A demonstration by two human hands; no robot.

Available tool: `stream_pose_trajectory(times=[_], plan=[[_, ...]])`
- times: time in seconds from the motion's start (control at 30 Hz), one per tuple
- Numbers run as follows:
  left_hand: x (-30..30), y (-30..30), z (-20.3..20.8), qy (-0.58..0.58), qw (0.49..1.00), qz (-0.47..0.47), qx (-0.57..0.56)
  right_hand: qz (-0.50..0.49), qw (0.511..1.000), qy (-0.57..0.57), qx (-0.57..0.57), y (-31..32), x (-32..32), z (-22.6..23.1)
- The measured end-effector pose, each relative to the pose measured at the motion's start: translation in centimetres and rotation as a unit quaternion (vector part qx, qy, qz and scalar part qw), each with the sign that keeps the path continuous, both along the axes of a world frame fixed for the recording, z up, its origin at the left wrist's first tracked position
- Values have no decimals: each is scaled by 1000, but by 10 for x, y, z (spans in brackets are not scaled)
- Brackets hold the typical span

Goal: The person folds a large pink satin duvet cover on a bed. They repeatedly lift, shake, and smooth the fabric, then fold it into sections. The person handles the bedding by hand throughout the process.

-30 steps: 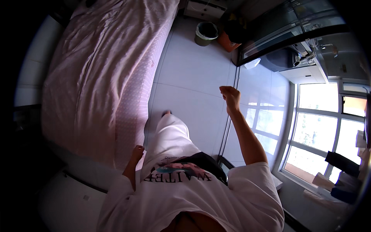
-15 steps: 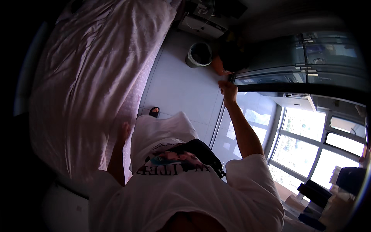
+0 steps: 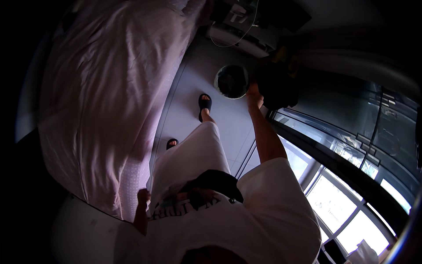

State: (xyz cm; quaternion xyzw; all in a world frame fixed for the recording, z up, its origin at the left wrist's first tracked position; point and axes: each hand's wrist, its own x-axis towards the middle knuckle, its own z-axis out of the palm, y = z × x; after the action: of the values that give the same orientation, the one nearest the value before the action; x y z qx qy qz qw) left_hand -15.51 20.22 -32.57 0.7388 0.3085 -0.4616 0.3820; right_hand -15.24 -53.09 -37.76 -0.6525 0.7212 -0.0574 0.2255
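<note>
Over here, the one view peers steeply down and ahead from the wearer's head, close above the white shirt (image 3: 263, 215), with the left hand (image 3: 143, 196) and right hand (image 3: 255, 97) farther off. Its fisheye sweep (edges bow toward that dark rim) takes in bed (image 3: 105, 110), floor (image 3: 239, 125) and window (image 3: 333, 202).

Dim overall, lit by daylight from the window (image 3: 335, 203), whose panes glare almost white; far left of the window, the bedspread (image 3: 105, 101) shows soft shading; up-left of the window, the right hand (image 3: 254, 97) lies in murky shadow; farthest from the window, blackness swallows detail, and fisheye curvature bows the bedspread's edge
</note>
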Motion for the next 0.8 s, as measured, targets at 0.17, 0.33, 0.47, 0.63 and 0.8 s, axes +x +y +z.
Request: stream_pose_trajectory(times=[0.17, 0.33, 0.47, 0.63, 0.8], plan=[[-27, -77, 17, -32, 936, -341, 88, 24, 983, -130, 128, -54, 7, -64], [9, -190, 53, 1, 972, -202, 116, 71, 975, -98, 189, -77, 20, -82], [37, -246, 74, 11, 982, -154, 111, 87, 966, -86, 230, -91, 28, -78], [55, -277, 70, 23, 966, -193, 172, 218, 932, 218, 190, -101, 50, -39], [88, -282, 44, -8, 992, -80, 99, 246, 948, 146, 142, -84, 72, -8]])
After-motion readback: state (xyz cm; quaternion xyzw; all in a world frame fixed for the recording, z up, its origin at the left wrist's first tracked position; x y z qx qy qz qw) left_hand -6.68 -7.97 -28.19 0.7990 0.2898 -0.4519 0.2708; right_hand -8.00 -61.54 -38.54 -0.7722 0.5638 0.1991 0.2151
